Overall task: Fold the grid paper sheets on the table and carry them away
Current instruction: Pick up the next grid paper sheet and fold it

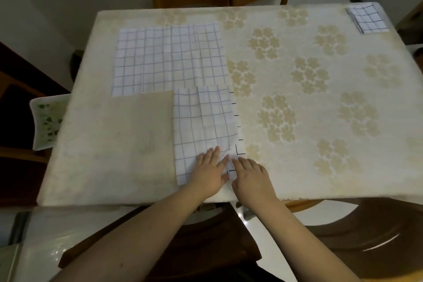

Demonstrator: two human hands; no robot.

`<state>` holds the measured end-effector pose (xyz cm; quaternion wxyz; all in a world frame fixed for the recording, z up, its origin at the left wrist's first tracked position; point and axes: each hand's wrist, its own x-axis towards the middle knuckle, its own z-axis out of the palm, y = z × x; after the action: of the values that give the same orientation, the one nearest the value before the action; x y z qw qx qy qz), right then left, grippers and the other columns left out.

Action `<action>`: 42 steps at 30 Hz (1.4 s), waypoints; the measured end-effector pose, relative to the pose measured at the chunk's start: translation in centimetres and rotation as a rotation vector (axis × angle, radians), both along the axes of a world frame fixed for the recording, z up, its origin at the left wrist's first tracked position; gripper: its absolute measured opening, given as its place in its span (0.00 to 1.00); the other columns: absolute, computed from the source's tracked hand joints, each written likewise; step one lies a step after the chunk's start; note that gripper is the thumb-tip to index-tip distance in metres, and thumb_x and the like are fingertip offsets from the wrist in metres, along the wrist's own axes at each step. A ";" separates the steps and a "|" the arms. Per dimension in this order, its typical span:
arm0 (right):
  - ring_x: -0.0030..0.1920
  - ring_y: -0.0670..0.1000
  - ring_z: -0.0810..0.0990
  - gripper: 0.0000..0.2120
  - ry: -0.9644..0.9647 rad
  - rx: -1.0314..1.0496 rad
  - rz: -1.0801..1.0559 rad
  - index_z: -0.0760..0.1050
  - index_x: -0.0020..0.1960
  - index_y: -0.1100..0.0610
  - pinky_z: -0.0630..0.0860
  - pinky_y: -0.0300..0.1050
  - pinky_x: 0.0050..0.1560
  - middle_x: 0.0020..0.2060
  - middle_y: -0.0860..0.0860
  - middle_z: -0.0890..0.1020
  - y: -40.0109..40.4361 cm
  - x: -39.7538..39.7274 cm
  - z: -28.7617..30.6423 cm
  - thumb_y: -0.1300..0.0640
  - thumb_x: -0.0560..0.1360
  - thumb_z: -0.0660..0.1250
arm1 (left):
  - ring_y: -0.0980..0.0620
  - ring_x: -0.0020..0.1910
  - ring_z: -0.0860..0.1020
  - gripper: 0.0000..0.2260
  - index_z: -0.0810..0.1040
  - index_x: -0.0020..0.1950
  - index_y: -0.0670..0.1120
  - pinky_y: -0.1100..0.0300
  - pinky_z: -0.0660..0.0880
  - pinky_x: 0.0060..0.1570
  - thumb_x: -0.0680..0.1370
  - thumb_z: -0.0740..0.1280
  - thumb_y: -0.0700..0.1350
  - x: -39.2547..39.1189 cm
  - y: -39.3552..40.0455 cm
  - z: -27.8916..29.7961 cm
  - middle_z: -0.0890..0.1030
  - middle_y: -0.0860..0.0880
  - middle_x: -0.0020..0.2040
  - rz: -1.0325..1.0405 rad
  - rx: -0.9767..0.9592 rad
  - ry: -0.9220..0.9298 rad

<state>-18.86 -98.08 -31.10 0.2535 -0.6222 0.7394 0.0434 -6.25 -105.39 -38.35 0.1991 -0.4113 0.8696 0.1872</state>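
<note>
Head view, both hands' grip spread flat, left hand (209, 170) and right hand (250, 177) pressing grid paper sheet (201, 121) near corner

The person's left hand (209, 170) and right hand (250, 176) are bare, with no rings, watch or gloves. Both forearms are uncovered from the near edge of the table (137, 199) back; no sleeve shows.

Creased matt paper sheet (169, 59)
</note>
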 end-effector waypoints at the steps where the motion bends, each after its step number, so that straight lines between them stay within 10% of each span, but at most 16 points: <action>1: 0.77 0.54 0.58 0.28 0.009 0.005 -0.002 0.56 0.78 0.54 0.55 0.50 0.75 0.77 0.52 0.62 -0.1 0.3 0.0 0.56 0.80 0.56 | 0.46 0.79 0.41 0.29 0.44 0.80 0.51 0.47 0.42 0.77 0.83 0.49 0.58 0.3 -0.2 -0.1 0.41 0.46 0.80 0.004 -0.012 0.007; 6: 0.73 0.60 0.67 0.27 0.073 -0.068 -0.034 0.69 0.72 0.60 0.64 0.58 0.71 0.71 0.58 0.72 -0.6 2.0 -0.2 0.60 0.73 0.65 | 0.52 0.79 0.46 0.29 0.46 0.80 0.48 0.53 0.43 0.76 0.83 0.50 0.57 2.4 -1.5 0.9 0.46 0.50 0.81 0.080 0.002 0.180; 11: 0.79 0.56 0.49 0.30 0.100 -0.031 0.019 0.50 0.80 0.56 0.48 0.53 0.77 0.79 0.53 0.54 -1.9 4.0 0.8 0.54 0.80 0.56 | 0.55 0.78 0.51 0.31 0.45 0.80 0.51 0.58 0.55 0.76 0.82 0.58 0.53 6.4 -2.1 3.1 0.47 0.54 0.81 0.261 0.028 0.585; 15: 0.79 0.55 0.49 0.31 0.112 -0.002 0.047 0.47 0.80 0.56 0.47 0.52 0.77 0.80 0.52 0.52 -2.6 6.4 1.2 0.53 0.81 0.55 | 0.67 0.74 0.46 0.34 0.42 0.79 0.55 0.82 0.49 0.64 0.82 0.61 0.47 10.9 -1.8 4.7 0.42 0.61 0.78 0.460 0.109 0.759; 33: 0.78 0.55 0.52 0.31 0.123 0.158 0.138 0.49 0.80 0.56 0.51 0.54 0.77 0.79 0.53 0.55 -3.0 16.1 -1.2 0.57 0.79 0.54 | 0.46 0.78 0.53 0.37 0.41 0.80 0.49 0.52 0.61 0.73 0.81 0.63 0.49 24.9 -1.0 2.0 0.45 0.47 0.81 0.803 0.236 0.586; 42: 0.77 0.58 0.57 0.30 0.115 0.189 0.124 0.51 0.79 0.52 0.56 0.56 0.75 0.78 0.54 0.57 -2.8 19.5 -2.3 0.57 0.79 0.55 | 0.45 0.79 0.45 0.35 0.39 0.79 0.55 0.47 0.54 0.75 0.81 0.58 0.57 28.6 -2.1 2.7 0.39 0.47 0.80 0.642 -0.141 0.517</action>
<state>0.60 -100.93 -33.43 0.2653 -0.6364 0.7054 0.1641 22.35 -107.50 -35.69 -0.1228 -0.6136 0.7292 0.2768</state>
